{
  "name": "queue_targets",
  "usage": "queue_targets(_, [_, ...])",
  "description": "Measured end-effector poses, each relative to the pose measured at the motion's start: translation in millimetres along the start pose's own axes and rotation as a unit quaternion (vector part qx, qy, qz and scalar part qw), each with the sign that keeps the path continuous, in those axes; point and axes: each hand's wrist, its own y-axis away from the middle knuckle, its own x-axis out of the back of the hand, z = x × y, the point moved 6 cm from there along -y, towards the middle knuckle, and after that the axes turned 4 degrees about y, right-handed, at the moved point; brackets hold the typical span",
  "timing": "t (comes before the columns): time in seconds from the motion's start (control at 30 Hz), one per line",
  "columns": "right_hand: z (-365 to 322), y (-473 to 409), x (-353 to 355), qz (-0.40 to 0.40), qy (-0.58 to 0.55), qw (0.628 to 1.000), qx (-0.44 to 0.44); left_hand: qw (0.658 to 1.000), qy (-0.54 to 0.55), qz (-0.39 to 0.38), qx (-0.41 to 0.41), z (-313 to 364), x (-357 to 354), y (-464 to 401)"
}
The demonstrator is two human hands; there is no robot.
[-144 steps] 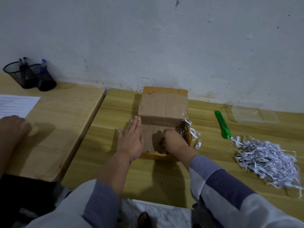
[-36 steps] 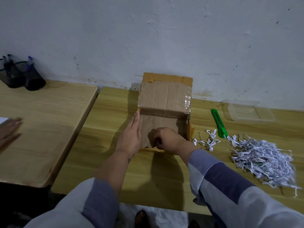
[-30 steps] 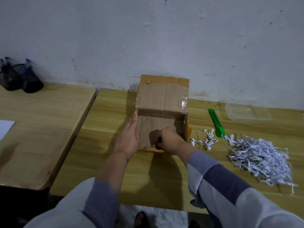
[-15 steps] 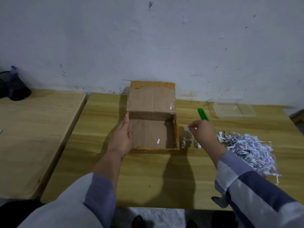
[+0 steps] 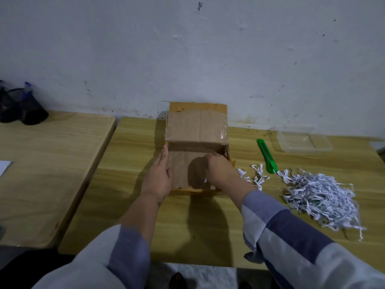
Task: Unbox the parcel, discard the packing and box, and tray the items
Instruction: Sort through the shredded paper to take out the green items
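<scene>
An open cardboard box (image 5: 198,126) stands on the wooden table (image 5: 208,230) with its taped back flap raised against the wall. My left hand (image 5: 158,178) lies along the box's left wall, thumb at the rim, holding it. My right hand (image 5: 220,174) reaches down inside the box at its right side, fingertips hidden. A single white paper scrap (image 5: 205,180) shows at that hand's edge on the box floor. A heap of shredded paper (image 5: 318,197) lies to the right of the box. A clear plastic tray (image 5: 304,140) sits at the back right.
A green utility knife (image 5: 267,156) lies between the box and the tray. A few loose shreds (image 5: 254,176) lie just right of the box. A second wooden table (image 5: 52,163) adjoins on the left, with black mesh pen holders (image 5: 23,107) and a white sheet (image 5: 3,166).
My right hand dropped shreds to the right of the box half a second ago and has come back inside the box. My left hand has stayed on the left wall.
</scene>
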Motion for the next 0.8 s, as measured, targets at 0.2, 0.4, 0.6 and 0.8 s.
queue_targets(0.2, [2.0, -5.4, -10.6, -0.016, 0.011, 0.998, -0.066, 0.999, 0.033, 0.009, -0.017, 0.4, 5.8, 5.7])
queue_targets(0.4, [0.8, -3.3, -17.4, 0.012, 0.018, 0.998, -0.062, 0.999, 0.038, 0.020, -0.030, -2.4, 7.1, 8.1])
queue_targets(0.6, [1.0, -4.9, -18.5, 0.016, 0.035, 0.997, -0.073, 0.999, 0.033, 0.014, -0.035, -1.2, 6.8, 7.5])
queue_targets(0.8, [2.0, -0.3, -21.4, 0.033, 0.046, 0.998, -0.019, 0.999, 0.033, 0.012, -0.026, -2.0, 4.0, 5.7])
